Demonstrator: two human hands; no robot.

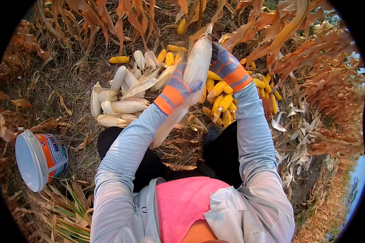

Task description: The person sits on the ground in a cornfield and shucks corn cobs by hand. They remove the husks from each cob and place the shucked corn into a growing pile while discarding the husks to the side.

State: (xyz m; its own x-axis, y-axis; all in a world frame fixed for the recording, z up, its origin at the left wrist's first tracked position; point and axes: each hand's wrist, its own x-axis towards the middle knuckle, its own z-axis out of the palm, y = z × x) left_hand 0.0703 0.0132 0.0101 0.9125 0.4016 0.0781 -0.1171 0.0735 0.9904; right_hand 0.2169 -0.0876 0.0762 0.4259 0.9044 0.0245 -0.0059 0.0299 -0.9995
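An ear of corn in its pale dry husk (198, 60) is held upright before me, its tip pointing away and a loose husk leaf trailing toward my lap. My left hand (179, 86), in a grey and orange knit glove, grips its lower part with the thumb across the husk. My right hand (229, 66), gloved alike, touches the ear near its top; its fingertips are partly hidden. A pile of unhusked ears (126, 106) lies beyond my left forearm. Husked yellow ears (222, 101) are heaped under and beside my right hand.
A white plastic bucket with a printed label (42, 159) stands at the left. Dry corn stalks (133, 18) line the far side and the right. Loose husks (298, 145) are strewn on the right. Single husked ears, such as a yellow cob (119, 59), lie beyond the piles.
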